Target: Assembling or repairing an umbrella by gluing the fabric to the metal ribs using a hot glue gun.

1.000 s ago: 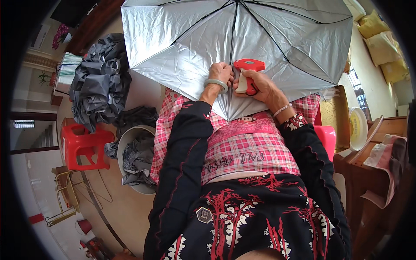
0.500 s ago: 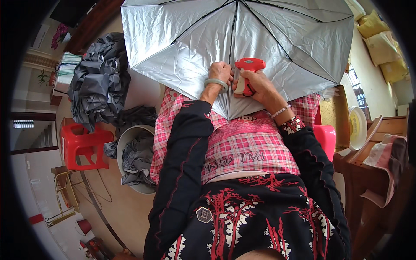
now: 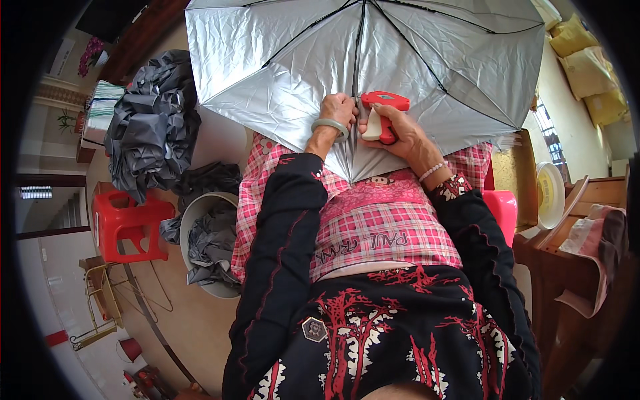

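An opened umbrella (image 3: 287,87) with a silver lining lies across my lap, its inner side and thin black ribs facing me. My left hand (image 3: 337,109) is closed, fingers pinching a rib (image 3: 358,60) and the silver fabric beside it; a pale bangle circles that wrist. Gripped in my right hand (image 3: 405,133) is a red and white tagging gun (image 3: 388,101). Its front end points left, close to the same rib and the left fingertips. Whether its tip touches the fabric is too small to tell.
Crumpled dark fabric (image 3: 153,120) is heaped at the left. Below it stand a red plastic stool (image 3: 130,207) and a pale bin (image 3: 189,237) stuffed with dark cloth. At the right are a white bucket (image 3: 552,193) and a wooden chair (image 3: 550,260).
The tagging gun has tilted slightly in my right hand, its top now sitting a little lower and more level. My left hand has barely moved along the rib.
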`<action>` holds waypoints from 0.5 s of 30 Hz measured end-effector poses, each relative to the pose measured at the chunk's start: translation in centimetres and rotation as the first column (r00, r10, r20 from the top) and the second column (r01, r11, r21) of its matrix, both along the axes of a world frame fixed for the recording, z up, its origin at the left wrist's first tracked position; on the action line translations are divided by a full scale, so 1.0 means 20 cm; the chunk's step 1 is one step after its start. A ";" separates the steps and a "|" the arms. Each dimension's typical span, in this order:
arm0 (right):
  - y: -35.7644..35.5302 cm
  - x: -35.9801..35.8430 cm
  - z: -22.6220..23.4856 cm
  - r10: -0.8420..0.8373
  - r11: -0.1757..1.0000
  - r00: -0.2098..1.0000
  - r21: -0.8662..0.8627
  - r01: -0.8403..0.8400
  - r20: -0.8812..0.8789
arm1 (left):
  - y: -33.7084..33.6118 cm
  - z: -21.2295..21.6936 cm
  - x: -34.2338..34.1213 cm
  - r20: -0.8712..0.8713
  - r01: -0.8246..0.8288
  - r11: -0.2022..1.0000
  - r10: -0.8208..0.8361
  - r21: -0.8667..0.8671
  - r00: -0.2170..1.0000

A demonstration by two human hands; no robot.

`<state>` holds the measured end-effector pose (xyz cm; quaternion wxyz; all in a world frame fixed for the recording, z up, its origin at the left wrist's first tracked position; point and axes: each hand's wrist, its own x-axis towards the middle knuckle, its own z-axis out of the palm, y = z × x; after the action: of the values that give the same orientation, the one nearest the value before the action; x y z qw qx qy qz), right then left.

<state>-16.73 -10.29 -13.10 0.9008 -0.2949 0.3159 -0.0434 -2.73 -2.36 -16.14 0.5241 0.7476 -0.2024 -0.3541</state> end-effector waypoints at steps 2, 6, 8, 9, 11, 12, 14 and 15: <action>-0.02 -0.01 -0.01 0.030 0.999 0.996 0.023 -0.032 0.079 | 0.00 0.01 0.00 -0.015 0.011 1.000 -0.011 -0.013 1.000; -0.03 -0.01 -0.03 0.051 0.998 0.990 0.033 -0.056 0.132 | 0.01 0.01 0.03 -0.064 0.041 0.999 -0.043 -0.025 0.997; -0.03 -0.01 -0.04 0.052 0.998 0.989 0.031 -0.056 0.138 | 0.01 0.02 0.03 -0.067 0.050 0.998 -0.052 -0.029 0.996; -0.03 -0.01 -0.04 0.057 0.998 0.990 0.014 -0.059 0.130 | 0.02 0.03 0.02 -0.070 0.056 0.998 -0.058 -0.030 0.996; -0.03 0.00 -0.04 0.069 0.998 0.991 -0.018 -0.068 0.115 | 0.02 0.03 0.02 -0.073 0.063 0.998 -0.065 -0.032 0.995; -0.02 0.00 -0.03 0.068 0.998 0.991 -0.018 -0.067 0.115 | 0.02 0.03 0.01 -0.064 0.060 0.998 -0.062 -0.036 0.996; -0.02 0.00 -0.02 0.069 0.997 0.993 -0.024 -0.067 0.097 | 0.02 0.04 0.01 -0.045 0.056 0.997 -0.058 -0.043 0.997; -0.02 0.01 -0.02 0.069 0.997 0.994 -0.027 -0.067 0.088 | 0.02 0.04 0.01 -0.044 0.058 0.997 -0.060 -0.042 0.997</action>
<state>-16.62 -10.77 -13.56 0.9113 -0.3138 0.2648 -0.0296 -2.51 -1.88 -15.41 0.5332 0.7222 -0.2195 -0.3821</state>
